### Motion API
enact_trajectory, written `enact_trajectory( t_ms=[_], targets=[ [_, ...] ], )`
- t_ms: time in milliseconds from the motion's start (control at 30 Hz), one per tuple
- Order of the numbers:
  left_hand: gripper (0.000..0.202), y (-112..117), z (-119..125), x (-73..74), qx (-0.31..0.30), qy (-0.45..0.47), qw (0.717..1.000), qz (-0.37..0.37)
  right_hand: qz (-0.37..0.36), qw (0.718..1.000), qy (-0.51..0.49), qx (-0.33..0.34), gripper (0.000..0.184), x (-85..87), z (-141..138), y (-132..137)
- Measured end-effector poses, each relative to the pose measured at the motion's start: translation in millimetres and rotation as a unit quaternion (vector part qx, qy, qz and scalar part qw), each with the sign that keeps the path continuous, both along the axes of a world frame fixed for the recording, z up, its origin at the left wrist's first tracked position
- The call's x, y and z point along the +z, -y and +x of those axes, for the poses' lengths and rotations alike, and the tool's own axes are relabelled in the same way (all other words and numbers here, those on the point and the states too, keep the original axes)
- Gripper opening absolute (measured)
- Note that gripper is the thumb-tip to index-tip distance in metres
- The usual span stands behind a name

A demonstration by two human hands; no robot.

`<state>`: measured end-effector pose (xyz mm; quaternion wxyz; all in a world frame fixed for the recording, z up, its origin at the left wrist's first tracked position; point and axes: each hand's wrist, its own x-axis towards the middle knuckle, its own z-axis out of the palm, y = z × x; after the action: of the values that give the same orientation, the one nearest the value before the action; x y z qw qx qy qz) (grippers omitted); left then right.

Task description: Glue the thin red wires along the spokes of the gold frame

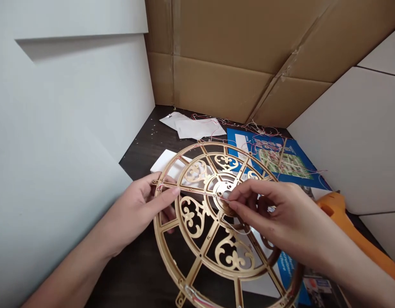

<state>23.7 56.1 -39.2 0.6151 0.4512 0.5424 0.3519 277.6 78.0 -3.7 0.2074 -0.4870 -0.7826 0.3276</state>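
Note:
A round gold wheel-like frame [200, 256], with spokes and scrollwork panels, is held tilted over the dark table. My left hand [142, 209] grips its left rim, thumb on top along a spoke and fingers underneath. Close to the hub [223, 188], thumb and fingertips of my right hand [264, 205] pinch a thin wire. From there the wire runs along the spoke toward my left thumb, and a loose white wire loop [239, 231] hangs below my right fingers. More red and white wires [196, 297] lie in the channel of the outer rim.
Behind the frame are white paper packets [197, 127] and tangled thin wires [226, 122]. A blue printed sheet [300, 152] lies at back right. On the right is an orange tool [341, 218], partly behind my arm. Cardboard [223, 81] and white panels [72, 107] enclose the dark table [140, 147].

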Motion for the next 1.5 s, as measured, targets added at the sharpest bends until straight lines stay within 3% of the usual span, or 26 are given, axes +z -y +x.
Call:
enact_trajectory(
  t_ms=[100,167,233,300,333,400,467,533,700,1133,1500],
  targets=[
    [0.047,3,-7,0.0,0.061,-0.218,0.973,0.034,-0.003,1.0,0.001,0.001,0.011,0.1,0,-1],
    [0.05,6,-10,-0.8,0.101,-0.37,0.919,0.093,0.001,1.0,0.001,0.001,0.011,-0.2,0,-1],
    [0.044,9,-10,0.4,0.116,-0.474,0.849,0.205,0.016,1.0,0.005,0.0,0.012,-0.8,0,-1],
    [0.028,11,-7,4.5,0.086,-0.502,0.77,0.384,0.035,0.999,0.01,-0.001,0.013,-1.5,0,0],
    [0.021,12,-4,7.2,0.039,-0.493,0.741,0.454,0.041,0.999,0.012,-0.002,0.013,-1.8,0,0],
    [0.023,12,4,12.0,-0.037,-0.463,0.707,0.534,0.047,0.999,0.015,-0.001,0.014,-2.3,0,1],
    [0.03,12,10,13.9,-0.105,-0.432,0.721,0.532,0.053,0.998,0.018,0.0,0.013,-2.7,0,1],
    [0.034,11,14,12.5,-0.136,-0.414,0.738,0.515,0.06,0.998,0.019,-0.003,0.013,-3.0,-1,0],
    [0.034,7,13,7.1,-0.157,-0.399,0.763,0.484,0.067,0.998,0.02,0.0,0.015,-2.9,-2,-2],
    [0.036,6,14,12.5,-0.18,-0.412,0.765,0.462,0.088,0.995,0.053,0.015,0.02,-4.2,2,-1],
    [0.032,3,18,17.4,-0.198,-0.418,0.771,0.438,0.101,0.994,0.02,0.031,0.022,-2.9,2,-4]
  ],
)
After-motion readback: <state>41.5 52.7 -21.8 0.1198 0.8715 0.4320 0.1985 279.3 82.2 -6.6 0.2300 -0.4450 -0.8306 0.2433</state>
